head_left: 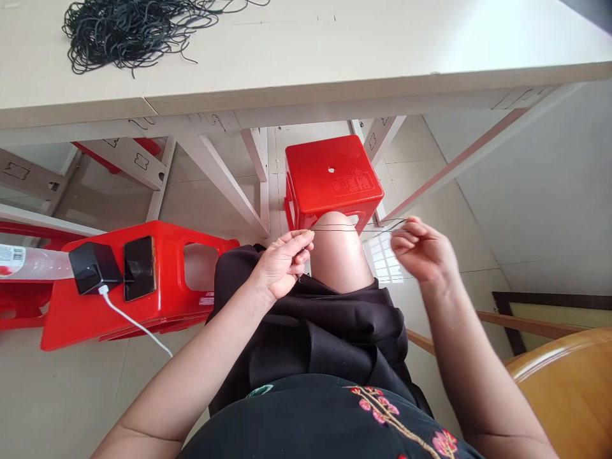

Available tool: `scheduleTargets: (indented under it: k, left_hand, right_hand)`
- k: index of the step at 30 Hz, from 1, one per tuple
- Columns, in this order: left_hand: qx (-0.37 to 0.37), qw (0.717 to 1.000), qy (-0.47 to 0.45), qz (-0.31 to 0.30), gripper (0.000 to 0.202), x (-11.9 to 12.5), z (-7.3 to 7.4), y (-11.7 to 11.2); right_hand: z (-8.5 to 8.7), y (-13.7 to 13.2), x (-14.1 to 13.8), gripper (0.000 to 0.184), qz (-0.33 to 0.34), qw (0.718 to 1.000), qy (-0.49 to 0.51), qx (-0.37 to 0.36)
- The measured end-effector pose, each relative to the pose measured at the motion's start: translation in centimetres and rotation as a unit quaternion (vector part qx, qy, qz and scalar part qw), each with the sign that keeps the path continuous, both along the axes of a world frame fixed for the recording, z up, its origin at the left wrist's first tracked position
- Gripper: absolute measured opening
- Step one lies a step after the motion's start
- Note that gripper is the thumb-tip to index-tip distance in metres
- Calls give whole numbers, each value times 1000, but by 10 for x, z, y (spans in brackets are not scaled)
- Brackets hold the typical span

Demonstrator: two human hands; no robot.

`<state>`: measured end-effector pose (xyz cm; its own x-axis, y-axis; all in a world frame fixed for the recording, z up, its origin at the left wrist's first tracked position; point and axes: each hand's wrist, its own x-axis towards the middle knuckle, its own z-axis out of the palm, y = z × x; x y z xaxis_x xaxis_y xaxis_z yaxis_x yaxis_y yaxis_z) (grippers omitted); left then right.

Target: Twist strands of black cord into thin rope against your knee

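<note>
My left hand [285,261] and my right hand [421,247] are held over my lap, just above my bare knee [338,252]. Each hand pinches one end of a thin black cord [356,226] stretched level between them. Both hands have the fingers curled closed on it. A large tangled pile of the same black cord [129,29] lies on the cream table [335,70] at the far left, well out of reach of either hand.
A red plastic stool [332,175] stands under the table in front of my knee. To my left another red stool [157,280] carries a black charger block, a dark phone and a white cable. A wooden chair [568,382] is at my right.
</note>
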<state>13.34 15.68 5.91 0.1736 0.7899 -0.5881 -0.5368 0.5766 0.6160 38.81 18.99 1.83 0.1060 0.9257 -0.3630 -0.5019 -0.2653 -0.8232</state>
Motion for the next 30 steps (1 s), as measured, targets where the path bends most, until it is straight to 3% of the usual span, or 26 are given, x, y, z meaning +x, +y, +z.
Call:
scheduleTargets:
  k: [2, 4, 6, 8, 9, 11, 12, 13, 15, 17, 22, 26, 30]
  left_hand:
    - [-16, 1000, -10, 13, 22, -1, -3, -1]
    - [-33, 999, -22, 21, 22, 0, -4, -2]
    - [-46, 998, -29, 22, 22, 3, -3, -2]
    - [-49, 998, -30, 14, 22, 7, -1, -2]
    - [-45, 999, -28, 5, 21, 9, 1, -3]
    - [-28, 999, -18, -17, 19, 13, 6, -5]
    - [-17, 999, -11, -28, 18, 15, 8, -7]
    - [-7, 999, -4, -36, 17, 17, 11, -8]
    - [8, 999, 9, -47, 16, 20, 15, -12]
    - [19, 998, 18, -53, 17, 21, 20, -15]
    - [43, 998, 34, -10, 17, 20, 26, -16]
    - [45, 998, 23, 29, 19, 18, 26, -14]
    - [79, 995, 45, 51, 17, 16, 25, -14]
  right_hand:
    - [-15, 4, 49, 21, -90, 983, -160, -32]
    - [-25, 1, 81, 26, -150, 961, -228, -43]
    - [-28, -8, 86, 27, -216, 938, -270, -31]
    - [-21, -23, 60, 19, -245, 918, -312, 9]
    - [-15, -31, 38, 17, -229, 916, -329, 34]
    - [1, -43, -12, 32, -24, 924, -355, 140]
    - [9, -47, -36, 32, 57, 911, -361, 190]
    - [16, -49, -57, 32, 90, 890, -371, 250]
    - [26, -48, -86, 25, 99, 841, -415, 331]
    - [32, -45, -98, 20, 69, 803, -463, 368]
    - [38, -43, -98, 17, 42, 755, -507, 414]
    - [40, -47, -99, 19, 62, 742, -508, 433]
    - [43, -51, -97, 17, 51, 762, -496, 412]
